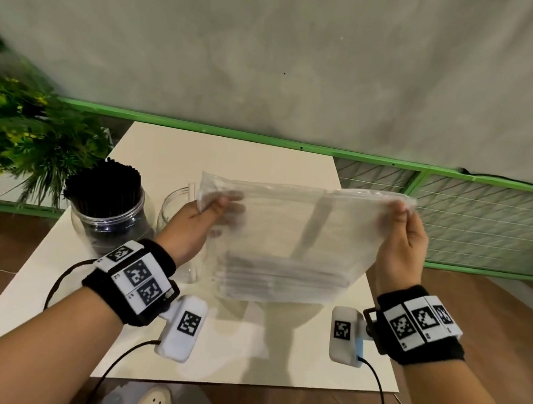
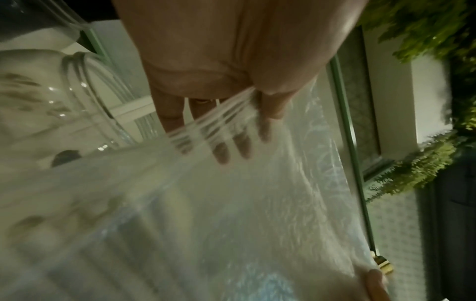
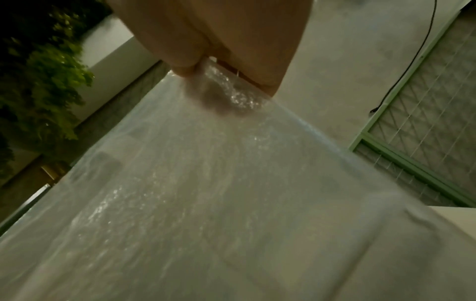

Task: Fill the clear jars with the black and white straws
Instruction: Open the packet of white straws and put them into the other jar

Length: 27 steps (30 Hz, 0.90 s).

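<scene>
I hold a clear plastic bag [image 1: 288, 233] up above the white table [image 1: 242, 357], stretched wide between both hands. White straws [image 1: 280, 280] lie sideways in a pile at its bottom. My left hand [image 1: 215, 209] pinches the bag's top left corner, with the fingers showing through the film [image 2: 226, 142]. My right hand [image 1: 400, 226] pinches the top right corner [image 3: 206, 81]. A clear jar [image 1: 106, 214] packed with black straws [image 1: 102, 184] stands at the table's left. A second clear jar [image 1: 176, 205] stands behind my left hand, mostly hidden, and looks empty.
Green leafy plants [image 1: 19, 129] crowd the left edge beside the jars. A green-framed wire fence [image 1: 487, 218] runs behind the table against a grey wall. Cables trail from both wrist cameras over the table's near edge. A shoe [image 1: 155, 400] shows on the wooden floor below.
</scene>
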Tool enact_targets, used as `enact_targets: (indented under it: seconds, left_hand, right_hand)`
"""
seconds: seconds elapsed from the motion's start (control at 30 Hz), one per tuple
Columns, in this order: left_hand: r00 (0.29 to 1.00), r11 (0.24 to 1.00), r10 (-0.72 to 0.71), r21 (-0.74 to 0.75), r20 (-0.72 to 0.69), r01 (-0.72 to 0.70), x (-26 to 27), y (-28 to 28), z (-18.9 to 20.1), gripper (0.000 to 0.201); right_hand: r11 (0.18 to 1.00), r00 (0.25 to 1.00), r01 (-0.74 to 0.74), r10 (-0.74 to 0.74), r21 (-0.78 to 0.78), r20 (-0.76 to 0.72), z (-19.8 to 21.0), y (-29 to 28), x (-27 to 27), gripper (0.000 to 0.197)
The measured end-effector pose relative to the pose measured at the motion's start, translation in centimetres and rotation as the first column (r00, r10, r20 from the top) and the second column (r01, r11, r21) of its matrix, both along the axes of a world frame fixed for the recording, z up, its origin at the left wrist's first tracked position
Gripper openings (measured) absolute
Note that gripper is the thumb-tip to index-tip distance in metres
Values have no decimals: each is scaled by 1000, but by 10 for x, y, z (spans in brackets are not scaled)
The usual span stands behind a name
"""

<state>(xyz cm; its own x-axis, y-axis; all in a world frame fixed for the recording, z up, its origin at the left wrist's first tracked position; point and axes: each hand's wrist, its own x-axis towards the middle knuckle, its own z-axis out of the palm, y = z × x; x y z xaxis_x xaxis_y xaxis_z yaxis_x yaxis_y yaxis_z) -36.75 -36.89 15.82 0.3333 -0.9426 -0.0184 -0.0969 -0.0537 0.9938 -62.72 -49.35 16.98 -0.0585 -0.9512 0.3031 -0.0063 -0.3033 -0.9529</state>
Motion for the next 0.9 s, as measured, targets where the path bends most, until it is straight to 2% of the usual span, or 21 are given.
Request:
enact_targets:
  seconds: [0.1,0.23,0.33,0.37,0.47,0.5,0.63,0.7,0.8,0.9]
  left_hand:
    - [996,997,34,63,82,-39,5,-1,-5,25]
    - [980,991,126,20,156,-131,8,-4,-8,23]
    - [930,969,123,161,347,-188,12,-6,-16,20]
    - [925,968,142,145,353,-204,11,-8,-15,19]
    - [938,970,244,-39,247,-242,3,-10,-2,16]
    - [935,966,257,-64,243,-249,3,-11,-1,15]
    - [929,974,176,81,325,-213,12,-14,-14,20]
    - [934,973,190,68,303,-219,13,-15,-11,16]
    - [952,978,190,35,240,-204,11,-14,-4,12]
    - [974,986,153,35,169,-161,7,-14,-1,9]
  right_hand:
    - [1000,988,18,-19,-7,-154,-11,-1,-3,45]
    - [988,972,83,-109,-131,-208,-5,0,-7,29]
    - [996,889,82,-90,-36,-449,-10,-3,-8,21]
    - [995,885,92,-100,-40,-455,-10,-3,-7,20]
    - [968,940,137,-194,-211,-281,1,-1,-8,19]
    - [960,939,148,-212,-239,-271,2,-2,-10,19]
    - [983,897,167,-185,-80,-401,-12,-14,-15,26]
    - [979,899,180,-202,-94,-388,-12,-15,-17,27]
    - [974,933,164,-204,-155,-298,1,-6,-11,13]
    - [948,928,55,-165,-314,-333,13,16,6,39]
